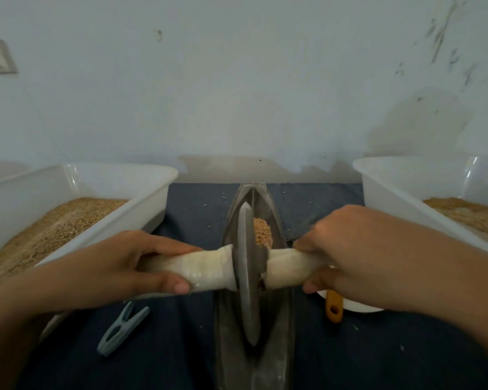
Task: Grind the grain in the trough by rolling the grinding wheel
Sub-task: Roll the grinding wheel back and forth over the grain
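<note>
While the scene was taken in from the head view, the flat grey metal grinding wheel was seen standing on edge in the long, boat-shaped grey metal trough, which lay lengthwise on a dark blue cloth. The wheel's two cloth-wrapped, off-white handles were clamped from either side: the left hand was curled round the left one, and the right hand was wrapped over the right one. A small heap of tan grain was found in the trough just beyond the wheel, on its right face. It was judged that the wheel could tip out of the groove if one hand were pressed harder than the other, and that grain could be thrown over the trough's low rim by too quick a roll; pale specks were already scattered on the cloth near its far end. One wheel, one trough and two handles were counted. Two white rectangular plastic tubs were counted, the left tub and the right tub, each holding tan grain or meal. One pale blue plastic clothes peg lay near the left wrist, and one orange handle with a hanging hole was partly hidden under the right hand, resting on something white.
</note>
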`<action>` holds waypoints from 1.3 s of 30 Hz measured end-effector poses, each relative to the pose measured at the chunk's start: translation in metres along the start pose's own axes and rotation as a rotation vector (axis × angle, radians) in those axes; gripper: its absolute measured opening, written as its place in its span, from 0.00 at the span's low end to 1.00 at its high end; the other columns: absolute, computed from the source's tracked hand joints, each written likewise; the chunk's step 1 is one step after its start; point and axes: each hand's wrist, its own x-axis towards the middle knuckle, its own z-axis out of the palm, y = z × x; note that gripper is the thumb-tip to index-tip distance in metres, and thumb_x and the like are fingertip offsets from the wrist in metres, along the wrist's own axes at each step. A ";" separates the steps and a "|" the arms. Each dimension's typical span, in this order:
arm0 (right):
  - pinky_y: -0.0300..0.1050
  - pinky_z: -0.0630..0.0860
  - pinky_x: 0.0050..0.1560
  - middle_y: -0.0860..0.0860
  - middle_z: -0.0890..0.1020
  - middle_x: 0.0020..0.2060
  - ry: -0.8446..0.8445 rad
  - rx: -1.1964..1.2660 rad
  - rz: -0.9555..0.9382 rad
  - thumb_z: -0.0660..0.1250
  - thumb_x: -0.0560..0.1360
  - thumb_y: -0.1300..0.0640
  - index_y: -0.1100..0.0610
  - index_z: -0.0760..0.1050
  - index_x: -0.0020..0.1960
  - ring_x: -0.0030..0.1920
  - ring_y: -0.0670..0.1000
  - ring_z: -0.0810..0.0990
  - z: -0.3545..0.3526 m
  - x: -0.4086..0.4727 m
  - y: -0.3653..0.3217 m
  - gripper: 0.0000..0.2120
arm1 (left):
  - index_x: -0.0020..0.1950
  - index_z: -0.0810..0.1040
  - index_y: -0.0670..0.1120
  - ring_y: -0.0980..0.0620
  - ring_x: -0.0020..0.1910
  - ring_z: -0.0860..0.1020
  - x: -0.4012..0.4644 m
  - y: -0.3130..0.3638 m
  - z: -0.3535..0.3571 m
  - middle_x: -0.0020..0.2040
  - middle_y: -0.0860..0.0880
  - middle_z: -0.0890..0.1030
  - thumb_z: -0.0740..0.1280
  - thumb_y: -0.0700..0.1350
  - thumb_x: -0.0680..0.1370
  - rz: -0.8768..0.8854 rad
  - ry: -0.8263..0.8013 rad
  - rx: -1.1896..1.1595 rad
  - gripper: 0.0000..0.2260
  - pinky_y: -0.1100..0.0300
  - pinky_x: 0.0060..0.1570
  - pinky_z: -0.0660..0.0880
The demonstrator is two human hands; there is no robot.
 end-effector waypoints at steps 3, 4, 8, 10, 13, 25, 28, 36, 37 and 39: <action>0.44 0.75 0.43 0.47 0.79 0.42 0.038 0.023 0.064 0.66 0.73 0.43 0.48 0.77 0.53 0.43 0.49 0.78 0.013 0.013 0.007 0.13 | 0.57 0.70 0.76 0.68 0.49 0.77 0.008 0.000 0.007 0.47 0.68 0.81 0.68 0.61 0.68 0.001 0.158 0.103 0.19 0.74 0.47 0.71; 0.43 0.74 0.45 0.48 0.80 0.45 0.072 0.013 0.087 0.65 0.74 0.44 0.47 0.76 0.55 0.46 0.50 0.78 0.020 0.021 0.010 0.13 | 0.57 0.70 0.76 0.67 0.49 0.77 0.013 -0.001 0.012 0.46 0.68 0.81 0.67 0.60 0.68 -0.010 0.239 0.148 0.20 0.74 0.47 0.70; 0.43 0.65 0.58 0.46 0.76 0.59 0.237 -0.073 0.136 0.62 0.76 0.47 0.48 0.67 0.66 0.58 0.49 0.73 0.048 0.044 0.020 0.19 | 0.66 0.68 0.62 0.57 0.51 0.75 0.036 -0.011 0.030 0.50 0.58 0.77 0.69 0.52 0.73 -0.064 0.483 0.344 0.23 0.66 0.48 0.68; 0.44 0.63 0.61 0.46 0.75 0.60 0.254 -0.084 0.151 0.62 0.77 0.47 0.48 0.66 0.67 0.59 0.49 0.72 0.052 0.046 0.022 0.20 | 0.69 0.68 0.58 0.56 0.51 0.75 0.041 -0.012 0.030 0.51 0.56 0.77 0.69 0.52 0.73 -0.067 0.501 0.361 0.25 0.63 0.50 0.69; 0.43 0.65 0.56 0.47 0.77 0.55 0.191 -0.105 0.107 0.62 0.76 0.47 0.49 0.70 0.63 0.55 0.49 0.74 0.044 0.039 0.017 0.16 | 0.65 0.71 0.61 0.59 0.49 0.76 0.034 -0.012 0.025 0.50 0.58 0.78 0.70 0.53 0.71 -0.038 0.450 0.303 0.23 0.62 0.51 0.71; 0.41 0.73 0.41 0.48 0.79 0.43 0.025 0.061 0.082 0.66 0.74 0.45 0.48 0.76 0.53 0.43 0.48 0.77 0.015 0.018 0.009 0.11 | 0.57 0.69 0.77 0.68 0.48 0.77 0.010 0.001 0.012 0.47 0.69 0.80 0.66 0.64 0.66 -0.030 0.215 0.135 0.20 0.74 0.46 0.70; 0.44 0.70 0.53 0.48 0.78 0.54 0.173 -0.036 0.122 0.63 0.76 0.46 0.47 0.71 0.62 0.53 0.49 0.75 0.036 0.038 0.016 0.15 | 0.63 0.67 0.68 0.61 0.49 0.75 0.029 -0.007 0.026 0.47 0.62 0.78 0.68 0.55 0.72 -0.046 0.439 0.322 0.22 0.70 0.45 0.67; 0.41 0.65 0.46 0.47 0.79 0.50 0.079 -0.103 0.058 0.62 0.76 0.45 0.48 0.73 0.58 0.50 0.48 0.76 0.028 0.028 0.013 0.13 | 0.61 0.71 0.69 0.64 0.48 0.77 0.021 -0.007 0.020 0.47 0.64 0.80 0.69 0.59 0.68 -0.019 0.365 0.277 0.22 0.71 0.45 0.68; 0.40 0.65 0.43 0.47 0.79 0.47 0.046 -0.096 0.045 0.62 0.76 0.45 0.49 0.75 0.56 0.48 0.48 0.76 0.021 0.023 0.009 0.13 | 0.58 0.72 0.73 0.66 0.48 0.77 0.014 -0.004 0.015 0.47 0.66 0.80 0.68 0.62 0.66 -0.011 0.294 0.195 0.20 0.72 0.45 0.69; 0.40 0.69 0.39 0.47 0.79 0.43 -0.020 -0.021 0.037 0.65 0.74 0.43 0.48 0.76 0.54 0.44 0.47 0.77 0.007 0.010 0.003 0.13 | 0.57 0.72 0.74 0.67 0.49 0.78 0.003 0.002 0.006 0.49 0.67 0.80 0.67 0.66 0.68 0.000 0.122 0.083 0.18 0.73 0.47 0.71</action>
